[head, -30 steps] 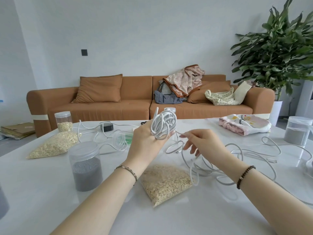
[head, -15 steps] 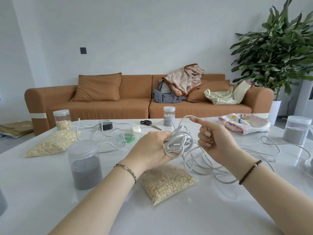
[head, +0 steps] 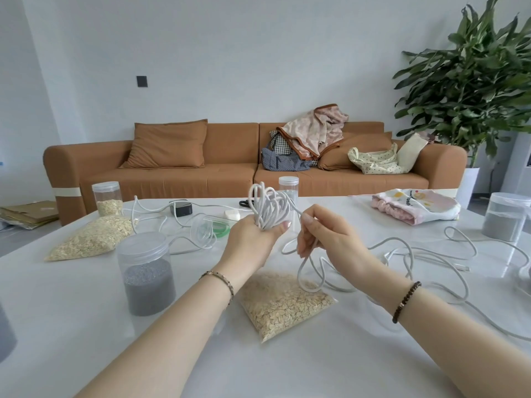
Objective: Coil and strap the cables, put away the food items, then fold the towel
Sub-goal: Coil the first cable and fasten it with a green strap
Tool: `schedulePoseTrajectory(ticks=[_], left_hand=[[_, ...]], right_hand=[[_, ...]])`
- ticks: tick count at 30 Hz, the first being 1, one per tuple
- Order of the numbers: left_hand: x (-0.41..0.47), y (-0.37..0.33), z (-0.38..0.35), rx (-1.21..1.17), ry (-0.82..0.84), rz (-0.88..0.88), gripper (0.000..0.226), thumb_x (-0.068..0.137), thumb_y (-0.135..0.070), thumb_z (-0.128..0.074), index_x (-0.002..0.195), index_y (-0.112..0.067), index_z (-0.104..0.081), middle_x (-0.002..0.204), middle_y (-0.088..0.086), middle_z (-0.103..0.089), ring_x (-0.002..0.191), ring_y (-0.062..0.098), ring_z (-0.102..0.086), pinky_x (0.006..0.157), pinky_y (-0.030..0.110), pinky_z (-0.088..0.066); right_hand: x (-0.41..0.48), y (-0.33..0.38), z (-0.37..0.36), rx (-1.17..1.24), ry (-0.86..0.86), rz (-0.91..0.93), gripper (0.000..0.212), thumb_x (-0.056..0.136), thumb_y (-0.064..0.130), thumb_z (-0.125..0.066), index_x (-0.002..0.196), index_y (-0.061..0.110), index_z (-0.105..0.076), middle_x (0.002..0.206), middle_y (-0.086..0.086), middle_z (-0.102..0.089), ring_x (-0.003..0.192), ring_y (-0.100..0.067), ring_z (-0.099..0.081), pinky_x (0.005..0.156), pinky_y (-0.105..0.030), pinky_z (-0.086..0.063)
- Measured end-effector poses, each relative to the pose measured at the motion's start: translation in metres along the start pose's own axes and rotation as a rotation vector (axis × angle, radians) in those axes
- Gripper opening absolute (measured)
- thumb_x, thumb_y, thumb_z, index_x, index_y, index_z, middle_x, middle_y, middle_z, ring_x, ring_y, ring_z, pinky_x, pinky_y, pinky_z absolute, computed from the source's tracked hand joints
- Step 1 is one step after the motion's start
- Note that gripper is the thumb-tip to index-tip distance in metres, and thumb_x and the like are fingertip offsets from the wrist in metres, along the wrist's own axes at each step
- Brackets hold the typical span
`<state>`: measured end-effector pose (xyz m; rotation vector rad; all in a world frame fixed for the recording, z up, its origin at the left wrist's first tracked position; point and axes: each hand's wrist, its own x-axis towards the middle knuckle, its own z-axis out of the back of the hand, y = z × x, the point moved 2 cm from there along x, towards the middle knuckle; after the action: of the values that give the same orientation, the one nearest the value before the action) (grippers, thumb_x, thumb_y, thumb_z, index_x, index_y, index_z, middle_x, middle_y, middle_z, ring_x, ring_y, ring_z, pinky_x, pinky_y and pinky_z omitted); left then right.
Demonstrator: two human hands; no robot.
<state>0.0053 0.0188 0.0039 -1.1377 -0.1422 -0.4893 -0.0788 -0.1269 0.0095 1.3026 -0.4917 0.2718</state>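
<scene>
My left hand (head: 253, 242) grips a bundle of white cable loops (head: 268, 208) held upright above the white table (head: 316, 363). Just to its right, my right hand (head: 324, 234) pinches the loose strand of the same cable (head: 309, 278), which trails off in slack loops (head: 425, 254) across the table's right side. A clear bag of oats (head: 283, 304) lies under my hands. A second bag of oats (head: 92, 238) lies at the left. A jar of dark grains (head: 146, 274) stands near my left forearm. A pink and white towel (head: 413, 206) is bunched at the far right.
An oat jar (head: 107, 198), a black adapter (head: 181, 208), an open jar on its side with a green roll (head: 212, 226), scissors (head: 244, 203) and a white plug (head: 232, 215) sit at the back. A grey-filled jar (head: 502, 219) stands at the right. A sofa (head: 230, 156) and plant (head: 471, 81) lie beyond.
My left hand has raised the coil upright again after dipping it. My right hand came down from the top of the bundle and now pinches the strand lower, beside the coil.
</scene>
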Motion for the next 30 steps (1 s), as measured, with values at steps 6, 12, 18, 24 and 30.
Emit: schedulePoseTrajectory(ticks=[6, 12, 18, 24, 30], left_hand=[[0.004, -0.007, 0.0, -0.797, 0.116, 0.365, 0.035, 0.089, -0.046, -0.072, 0.087, -0.013, -0.062, 0.062, 0.001, -0.054, 0.057, 0.015, -0.055, 0.075, 0.036, -0.049], [0.001, -0.01, -0.003, -0.764, 0.216, 0.279, 0.041, 0.079, -0.055, -0.076, 0.081, -0.015, -0.066, 0.06, 0.0, -0.054, 0.058, 0.018, -0.056, 0.08, 0.04, -0.048], [-0.004, -0.011, -0.01, -0.712, 0.299, 0.274, 0.058, 0.065, -0.063, -0.08, 0.086, -0.012, -0.062, 0.061, -0.002, -0.049, 0.056, 0.015, -0.05, 0.064, 0.03, -0.047], [-0.003, -0.008, -0.013, -0.703, 0.339, 0.256, 0.043, 0.075, -0.051, -0.082, 0.09, -0.014, -0.067, 0.063, 0.001, -0.046, 0.055, 0.014, -0.048, 0.061, 0.029, -0.045], [-0.001, -0.002, -0.012, -0.7, 0.159, 0.227, 0.02, 0.084, -0.03, -0.071, 0.081, -0.012, -0.063, 0.065, 0.004, -0.049, 0.058, 0.017, -0.051, 0.063, 0.034, -0.045]], right_hand=[[-0.002, -0.003, -0.004, 0.019, 0.032, -0.02, 0.027, 0.107, 0.015, -0.042, 0.082, 0.005, -0.048, 0.065, -0.015, -0.06, 0.057, -0.027, -0.057, 0.06, -0.034, -0.05], [-0.001, -0.002, 0.0, -0.042, -0.016, -0.004, 0.021, 0.107, 0.022, -0.043, 0.102, 0.01, -0.059, 0.069, -0.007, -0.06, 0.046, -0.024, -0.05, 0.061, -0.043, -0.051], [-0.005, 0.001, 0.002, -0.53, -0.088, 0.267, 0.015, 0.106, 0.017, -0.045, 0.096, 0.017, -0.056, 0.069, 0.007, -0.051, 0.054, -0.007, -0.044, 0.055, -0.03, -0.043], [-0.008, 0.007, 0.003, -1.182, -0.059, 0.564, 0.03, 0.089, 0.001, -0.056, 0.107, 0.024, -0.063, 0.074, 0.009, -0.054, 0.052, -0.022, -0.051, 0.037, -0.033, -0.04], [-0.012, 0.008, -0.007, -1.162, -0.069, 0.578, 0.02, 0.103, 0.033, -0.047, 0.095, 0.023, -0.062, 0.067, 0.007, -0.056, 0.046, -0.02, -0.048, 0.037, -0.032, -0.039]])
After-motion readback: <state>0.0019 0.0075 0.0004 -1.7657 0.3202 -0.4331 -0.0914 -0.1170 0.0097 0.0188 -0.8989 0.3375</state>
